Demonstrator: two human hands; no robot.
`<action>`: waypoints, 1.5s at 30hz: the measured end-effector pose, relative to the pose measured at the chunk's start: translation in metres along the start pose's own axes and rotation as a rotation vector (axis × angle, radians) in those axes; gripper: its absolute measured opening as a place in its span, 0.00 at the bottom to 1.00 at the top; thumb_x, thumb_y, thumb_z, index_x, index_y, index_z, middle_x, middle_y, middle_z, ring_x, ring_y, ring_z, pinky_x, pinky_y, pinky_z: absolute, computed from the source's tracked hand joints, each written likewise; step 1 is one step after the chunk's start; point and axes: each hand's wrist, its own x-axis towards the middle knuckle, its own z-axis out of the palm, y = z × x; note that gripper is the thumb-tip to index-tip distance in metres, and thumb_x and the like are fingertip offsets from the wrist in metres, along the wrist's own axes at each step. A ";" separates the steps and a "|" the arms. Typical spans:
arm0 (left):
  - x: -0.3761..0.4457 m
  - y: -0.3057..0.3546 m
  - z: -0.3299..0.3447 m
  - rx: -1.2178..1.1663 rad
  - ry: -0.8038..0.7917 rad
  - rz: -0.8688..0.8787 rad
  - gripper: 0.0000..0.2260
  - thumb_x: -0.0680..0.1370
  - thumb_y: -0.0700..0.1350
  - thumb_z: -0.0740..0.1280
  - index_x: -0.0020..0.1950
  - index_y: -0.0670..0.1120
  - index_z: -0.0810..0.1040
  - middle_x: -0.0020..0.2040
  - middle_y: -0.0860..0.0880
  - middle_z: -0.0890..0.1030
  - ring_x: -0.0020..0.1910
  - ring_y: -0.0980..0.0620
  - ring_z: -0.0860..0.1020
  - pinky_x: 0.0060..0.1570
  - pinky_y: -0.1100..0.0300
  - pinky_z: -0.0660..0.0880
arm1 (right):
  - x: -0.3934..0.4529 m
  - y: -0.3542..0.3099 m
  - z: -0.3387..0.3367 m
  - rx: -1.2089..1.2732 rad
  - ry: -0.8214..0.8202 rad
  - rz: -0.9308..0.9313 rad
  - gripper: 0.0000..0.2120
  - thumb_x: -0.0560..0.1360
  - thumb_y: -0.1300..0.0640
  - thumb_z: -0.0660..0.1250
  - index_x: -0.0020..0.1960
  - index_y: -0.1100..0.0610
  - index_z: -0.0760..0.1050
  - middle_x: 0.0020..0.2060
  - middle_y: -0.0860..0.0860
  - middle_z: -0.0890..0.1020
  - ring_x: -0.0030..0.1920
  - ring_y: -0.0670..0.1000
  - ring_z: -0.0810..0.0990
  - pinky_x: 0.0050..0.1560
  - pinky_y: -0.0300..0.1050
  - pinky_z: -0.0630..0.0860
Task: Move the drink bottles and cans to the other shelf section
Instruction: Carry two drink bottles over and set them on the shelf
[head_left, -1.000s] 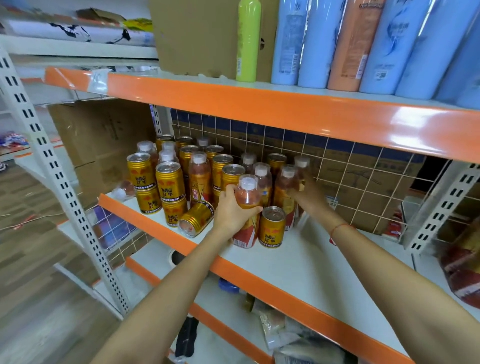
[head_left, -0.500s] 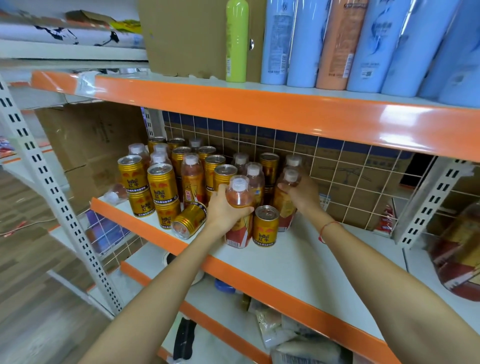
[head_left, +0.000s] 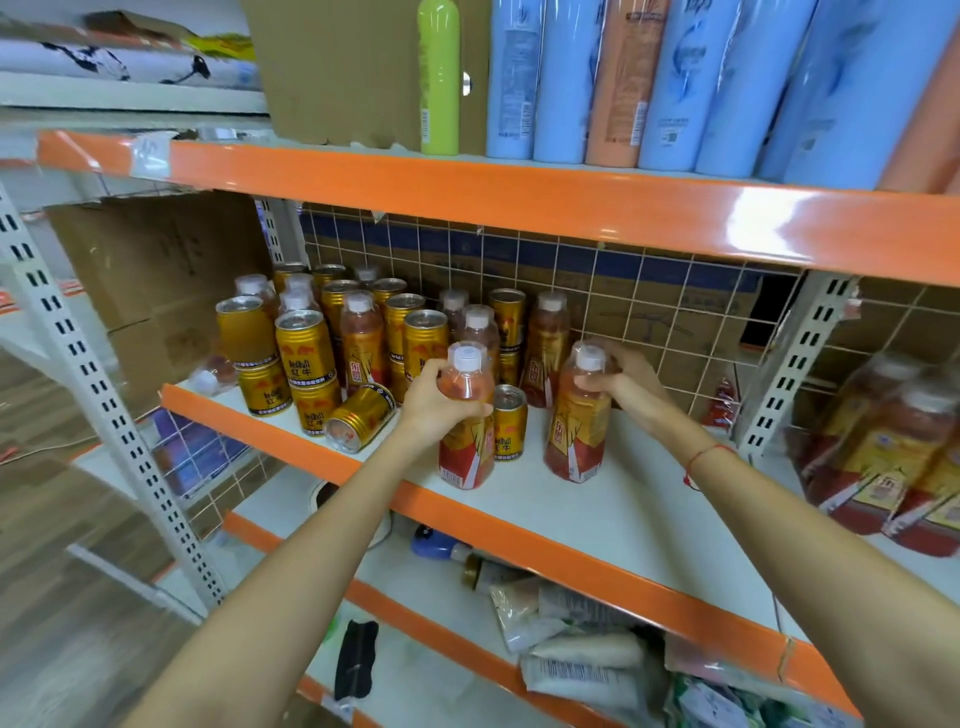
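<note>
Several gold cans (head_left: 304, 349) and white-capped drink bottles (head_left: 361, 338) crowd the left part of the middle shelf (head_left: 649, 530). One gold can (head_left: 359, 423) lies on its side near the front edge. My left hand (head_left: 434, 402) grips the shoulder of a red-labelled bottle (head_left: 466, 447) standing at the front. My right hand (head_left: 621, 382) grips the neck of a second red-labelled bottle (head_left: 576, 431), out to the right of the group. A single can (head_left: 509, 423) stands between the two bottles.
The neighbouring shelf section on the right holds wrapped packs of the same bottles (head_left: 883, 457), past a white perforated upright (head_left: 795, 364). Tall blue and orange bottles (head_left: 675, 83) stand on the shelf above. Bagged goods (head_left: 576, 644) lie on the shelf below. A wire grid (head_left: 649, 312) backs the shelf.
My right hand has drawn its bottle out of the cluster, forward and to the right. My left hand keeps its hold on the front bottle.
</note>
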 end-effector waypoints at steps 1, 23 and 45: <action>-0.002 0.001 0.002 0.000 -0.008 0.005 0.31 0.65 0.42 0.79 0.63 0.48 0.68 0.58 0.49 0.76 0.57 0.49 0.75 0.57 0.52 0.74 | -0.001 0.000 0.000 0.019 -0.017 0.006 0.23 0.69 0.60 0.72 0.62 0.51 0.72 0.59 0.51 0.78 0.60 0.53 0.76 0.63 0.55 0.72; -0.006 0.003 0.018 -0.126 -0.309 0.019 0.30 0.65 0.43 0.79 0.62 0.58 0.71 0.61 0.52 0.77 0.61 0.50 0.76 0.62 0.46 0.74 | -0.031 0.009 -0.020 0.174 -0.027 0.041 0.20 0.70 0.68 0.69 0.56 0.49 0.72 0.49 0.47 0.79 0.51 0.49 0.77 0.47 0.42 0.73; -0.019 -0.007 0.023 -0.144 -0.262 0.011 0.36 0.69 0.44 0.77 0.71 0.53 0.61 0.62 0.52 0.74 0.61 0.52 0.74 0.53 0.58 0.75 | -0.056 0.041 0.014 0.137 0.190 0.056 0.40 0.67 0.58 0.76 0.71 0.52 0.57 0.58 0.49 0.73 0.57 0.50 0.75 0.54 0.45 0.74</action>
